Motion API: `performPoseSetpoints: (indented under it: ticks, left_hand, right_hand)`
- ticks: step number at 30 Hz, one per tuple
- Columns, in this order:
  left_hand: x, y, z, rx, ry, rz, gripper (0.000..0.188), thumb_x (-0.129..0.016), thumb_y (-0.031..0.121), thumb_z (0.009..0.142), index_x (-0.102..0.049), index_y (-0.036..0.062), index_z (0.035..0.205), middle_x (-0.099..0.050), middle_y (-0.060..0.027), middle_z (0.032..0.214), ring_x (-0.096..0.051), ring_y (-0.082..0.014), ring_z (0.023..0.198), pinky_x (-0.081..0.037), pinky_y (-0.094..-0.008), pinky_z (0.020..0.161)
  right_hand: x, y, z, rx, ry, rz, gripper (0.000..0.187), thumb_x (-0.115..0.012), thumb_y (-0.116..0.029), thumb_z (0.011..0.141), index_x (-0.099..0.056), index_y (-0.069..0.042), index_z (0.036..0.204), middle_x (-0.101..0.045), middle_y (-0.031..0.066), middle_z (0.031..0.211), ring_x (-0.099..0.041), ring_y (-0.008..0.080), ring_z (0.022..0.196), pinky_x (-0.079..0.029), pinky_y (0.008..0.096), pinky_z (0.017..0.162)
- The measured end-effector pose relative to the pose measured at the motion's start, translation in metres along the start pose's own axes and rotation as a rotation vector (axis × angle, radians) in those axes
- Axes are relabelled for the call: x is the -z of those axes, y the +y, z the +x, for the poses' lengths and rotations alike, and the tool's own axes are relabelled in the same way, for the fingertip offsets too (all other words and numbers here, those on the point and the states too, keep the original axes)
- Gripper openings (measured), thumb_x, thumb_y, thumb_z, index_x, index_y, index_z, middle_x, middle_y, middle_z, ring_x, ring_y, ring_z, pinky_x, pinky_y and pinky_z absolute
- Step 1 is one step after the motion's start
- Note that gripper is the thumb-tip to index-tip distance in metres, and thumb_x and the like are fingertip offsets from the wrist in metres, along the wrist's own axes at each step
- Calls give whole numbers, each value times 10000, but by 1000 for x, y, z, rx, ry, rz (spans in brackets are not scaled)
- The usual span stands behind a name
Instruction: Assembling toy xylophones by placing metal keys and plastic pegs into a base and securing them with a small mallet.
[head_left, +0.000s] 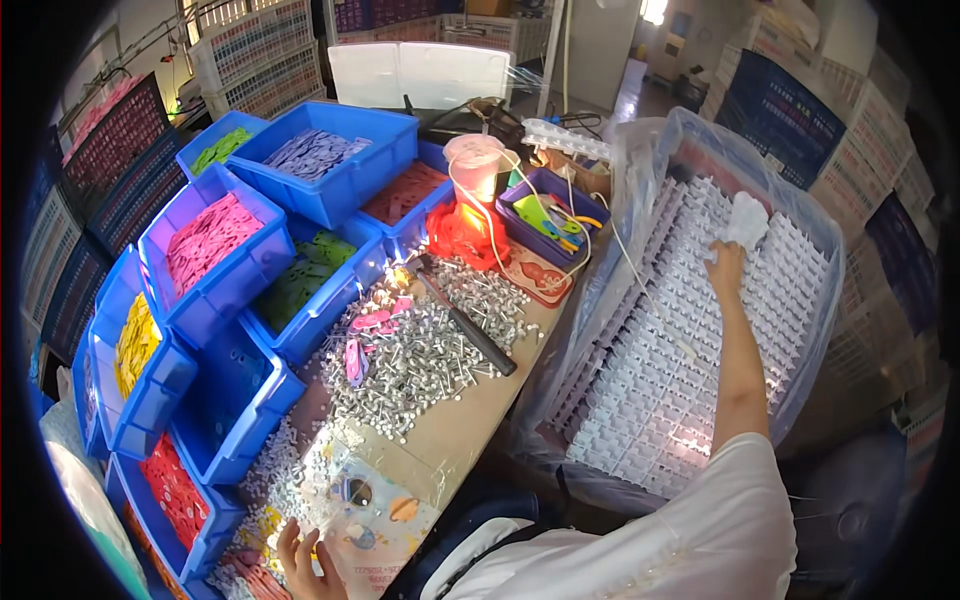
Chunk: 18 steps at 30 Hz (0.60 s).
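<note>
Head view: a desk (475,425) carries a heap of metal pins (400,375), the landmark for all places below.
Right hand: the right hand (728,268) is well to the right of the heap, arm extended, fingers at the near edge of a white piece (747,222). Contact appears made; whether the fingers are clamped on it cannot be told.
White piece: right of the heap and beyond it, lying over rows of white ridged parts (655,375).
Lined bin: the ridged parts fill a large bin with a clear plastic liner (590,320), right of the heap and beside the desk. A pale cable (630,262) hangs across it.
Left hand: the left hand (308,562) is on the wearer's side of the heap, fingers curled and apart from one another. Nearest to it are small white parts (290,465) and a printed sheet (385,545). The two hands are well apart.
On the heap: a black-handled tool (470,330) and a few pink pieces (372,320).
Blue bins: blue bins (225,300) stand left of the heap, some stacked, with pink, yellow, red, green and lilac flat pieces.
Beyond the heap: a brightly lit pink tub (473,155), red netting (460,237) and a purple basket (525,232) of coloured tools.
Sleeve: a white sleeve (745,480) covers the upper right arm, right of the heap.
</note>
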<state>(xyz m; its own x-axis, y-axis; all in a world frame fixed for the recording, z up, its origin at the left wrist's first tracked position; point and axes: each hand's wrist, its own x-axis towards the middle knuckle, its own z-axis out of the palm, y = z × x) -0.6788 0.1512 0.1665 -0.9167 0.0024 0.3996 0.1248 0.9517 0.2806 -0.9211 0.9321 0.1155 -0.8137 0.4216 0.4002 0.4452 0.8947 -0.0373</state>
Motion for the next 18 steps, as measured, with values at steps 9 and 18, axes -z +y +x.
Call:
performPoseSetpoints:
  ticks: [9, 18]
  left_hand:
    - [-12, 25, 26, 198, 105, -502, 207, -577, -55, 845, -628, -14, 1042, -612, -183, 1155, -584, -320, 1092, -449, -393, 932]
    - [-22, 106, 52, 589, 115, -1517, 936, -676, 132, 866, -8, -27, 1501, -187, -246, 1518, -349, -321, 1354, -305, -418, 1105]
  right_hand:
    - [114, -221, -126, -34, 544, 1809, 562, -490, -174, 844, -411, -32, 1382, -428, 123, 1398, -416, 277, 1308, -312, 411, 1099]
    - [155, -377, -342, 670, -790, 1732, 537, -619, -358, 803, -496, -28, 1208, -462, 166, 1233, -493, 317, 1201, -419, 399, 957]
